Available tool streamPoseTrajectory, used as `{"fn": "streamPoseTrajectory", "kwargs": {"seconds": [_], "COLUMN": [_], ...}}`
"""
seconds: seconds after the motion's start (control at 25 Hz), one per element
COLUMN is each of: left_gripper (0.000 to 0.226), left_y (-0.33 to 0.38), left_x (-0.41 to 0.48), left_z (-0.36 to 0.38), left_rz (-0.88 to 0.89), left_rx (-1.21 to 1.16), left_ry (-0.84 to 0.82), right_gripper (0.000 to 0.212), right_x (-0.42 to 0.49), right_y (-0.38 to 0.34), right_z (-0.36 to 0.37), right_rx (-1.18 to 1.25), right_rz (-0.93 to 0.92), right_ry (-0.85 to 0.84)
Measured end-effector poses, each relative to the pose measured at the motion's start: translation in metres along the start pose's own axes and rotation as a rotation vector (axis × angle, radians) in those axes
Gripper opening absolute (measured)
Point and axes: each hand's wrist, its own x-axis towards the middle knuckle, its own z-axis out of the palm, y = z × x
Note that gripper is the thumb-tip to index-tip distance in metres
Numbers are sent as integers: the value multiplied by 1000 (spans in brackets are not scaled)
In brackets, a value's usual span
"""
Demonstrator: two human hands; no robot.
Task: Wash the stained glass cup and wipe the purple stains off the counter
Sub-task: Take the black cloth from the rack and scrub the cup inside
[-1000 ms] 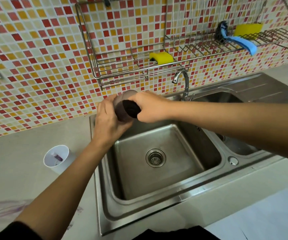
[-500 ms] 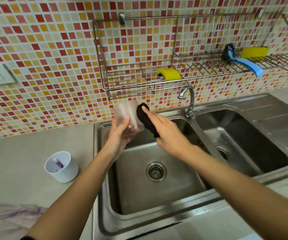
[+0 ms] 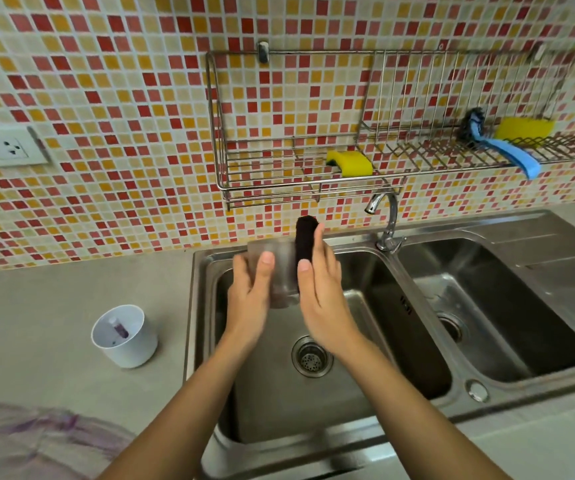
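The left grip (image 3: 249, 299) is wrapped round the glass cup (image 3: 275, 271), thumb on the near wall, holding it above the left basin of the sink (image 3: 206, 258). The right grip (image 3: 320, 289) pinches a dark scrubbing pad (image 3: 305, 237) and presses it against the cup's right side. To scrub well, the cup should probably be turned in the left grip so the pad covers the whole wall and rim, with firm but gentle pressure because glass may slip; the purple stains (image 3: 47, 424) on the table (image 3: 54, 299) are not yet wiped.
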Motion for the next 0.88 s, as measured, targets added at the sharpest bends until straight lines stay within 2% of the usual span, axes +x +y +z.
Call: {"fn": "streamPoseTrajectory", "kwargs": {"seconds": [0.12,0.24,0.32,0.4,0.56,0.64,0.72,0.88], "left_gripper": [20,29,30,41,23,39,53,47], "left_y": [1,-3,3,11,12,7,9,18], "left_x": [1,-10,-6,5,-4,-14,-13,-4], "left_z": [3,7,4,0,7,12,11,-3], "left_rz": [0,-16,12,18,0,11,38,-54], "left_rx": [-1,71,26,-50,13,-46,-126,-224], "left_ry": [37,17,34,60,-52,-130,-157,-227], "right_gripper": [52,50,49,51,50,50,49,49], "right_x": [-3,5,1,-13,-16,-12,-16,-40], "right_y": [4,12,11,8,5,7,5,4], "right_z": [3,-10,-11,-2,-7,-21,-23,-15], "right_rx": [-70,80,135,130,127,198,246,255], "right_rz": [-14,66,60,19,47,100,77,-1], "right_ry": [15,66,69,67,136,167,167,139]}}
